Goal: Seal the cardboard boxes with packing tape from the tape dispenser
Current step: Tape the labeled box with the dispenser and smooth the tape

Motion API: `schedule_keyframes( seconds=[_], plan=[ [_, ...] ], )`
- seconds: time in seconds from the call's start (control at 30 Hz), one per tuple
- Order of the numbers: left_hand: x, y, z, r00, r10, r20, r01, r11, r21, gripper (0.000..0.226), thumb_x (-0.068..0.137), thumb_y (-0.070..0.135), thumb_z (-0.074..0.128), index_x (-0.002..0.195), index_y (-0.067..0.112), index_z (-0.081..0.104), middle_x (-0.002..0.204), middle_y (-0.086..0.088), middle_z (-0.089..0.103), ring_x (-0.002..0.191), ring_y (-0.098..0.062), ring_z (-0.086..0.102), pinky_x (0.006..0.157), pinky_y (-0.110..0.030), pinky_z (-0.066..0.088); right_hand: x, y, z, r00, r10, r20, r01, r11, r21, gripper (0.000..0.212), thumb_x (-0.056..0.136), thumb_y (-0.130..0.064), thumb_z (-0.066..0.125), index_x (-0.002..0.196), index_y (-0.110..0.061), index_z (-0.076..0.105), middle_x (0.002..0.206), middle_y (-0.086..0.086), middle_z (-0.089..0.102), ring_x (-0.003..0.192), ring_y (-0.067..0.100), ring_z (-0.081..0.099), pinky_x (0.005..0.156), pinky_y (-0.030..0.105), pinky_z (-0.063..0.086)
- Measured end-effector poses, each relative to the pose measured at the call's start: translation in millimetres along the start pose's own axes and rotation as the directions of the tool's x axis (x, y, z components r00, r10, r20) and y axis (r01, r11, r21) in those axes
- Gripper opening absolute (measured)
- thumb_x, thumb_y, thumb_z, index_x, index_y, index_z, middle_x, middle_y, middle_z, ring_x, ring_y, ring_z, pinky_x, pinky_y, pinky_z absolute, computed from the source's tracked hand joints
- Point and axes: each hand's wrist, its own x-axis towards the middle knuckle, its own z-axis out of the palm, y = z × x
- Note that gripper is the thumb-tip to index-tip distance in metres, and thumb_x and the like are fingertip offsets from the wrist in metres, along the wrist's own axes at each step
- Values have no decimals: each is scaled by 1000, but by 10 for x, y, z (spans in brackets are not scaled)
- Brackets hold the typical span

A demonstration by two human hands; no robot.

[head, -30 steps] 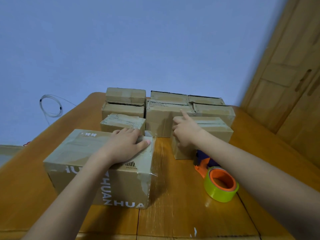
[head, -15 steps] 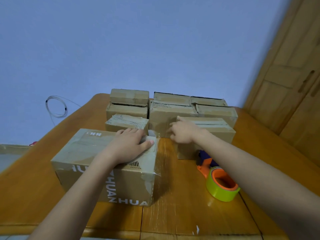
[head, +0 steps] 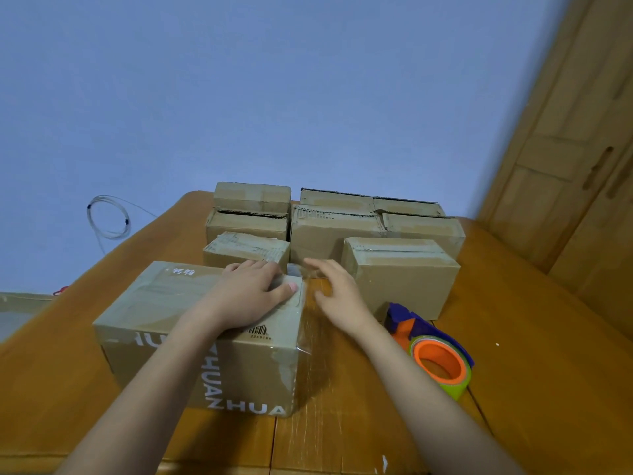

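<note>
The left hand [head: 251, 296] presses flat, fingers straight, on the near box [head: 191, 323]; the right hand [head: 337, 296] hovers beside it, fingers relaxed apart. The tape dispenser [head: 433, 354] lies on the counter [head: 534, 354].

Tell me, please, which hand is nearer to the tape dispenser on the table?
The right hand: it hovers just left of the tape dispenser, not touching it. The left hand rests flat on the large box, farther left.

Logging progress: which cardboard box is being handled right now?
The big printed box nearest the camera; the left hand rests flat on its top.
</note>
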Motion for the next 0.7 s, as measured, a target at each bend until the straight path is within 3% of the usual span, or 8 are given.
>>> schedule_keyframes(
  seconds=[0.03,0.1,0.2,0.27,0.43,0.57,0.7],
  plan=[
    [7,-6,5,1000,-2,3,2,1000,0,50,97,55,28,123,19,50,124,3,56,117,-15,47,103,-34,28,-1,-33,24,991,131,-12,-127,981,147,48,92,1,50,136,-18,50,119,-8,55,113,9,52,92,16,42],
    [23,-15,14,1000,-6,8,6,1000,1,50,97,55,28,123,19,50,124,3,56,117,-15,47,103,-34,28,-1,-86,66,941,334,53,-317,817,483,37,96,-3,44,131,-13,52,100,-7,65,92,7,62,79,17,48],
    [39,-20,26,1000,-4,8,3,1000,5,49,97,56,28,122,20,50,123,3,56,115,-14,47,101,-33,29,16,-99,87,917,367,158,-340,509,791,28,99,-13,45,124,-10,57,77,-3,69,78,13,66,75,29,52],
    [42,-28,33,1000,-3,3,3,1000,4,46,97,55,29,118,21,51,121,4,57,113,-14,47,99,-33,29,46,-106,76,920,339,195,-335,429,839,27,98,-16,49,123,-9,58,71,-3,66,74,14,64,73,29,52],
    [41,-20,30,1000,0,0,0,1000,-3,46,97,55,29,122,22,49,122,5,56,115,-13,46,100,-32,28,104,-115,-1,923,326,206,-352,494,795,34,91,-1,59,123,-11,57,69,0,63,57,7,56,57,19,49],
    [37,-16,22,1000,2,3,-2,1000,-7,46,97,55,28,123,23,49,124,5,55,116,-13,45,101,-32,27,138,-145,-82,947,286,143,-302,651,697,35,90,-3,61,121,-18,57,72,1,65,61,8,57,61,19,50],
    [36,-13,20,1000,5,1,-5,1000,-6,45,97,55,28,122,24,48,124,6,54,116,-12,45,101,-32,28,191,-187,-126,961,244,133,-268,691,671,36,89,-1,61,119,-22,55,71,1,65,62,9,61,60,20,51]
  ],
)
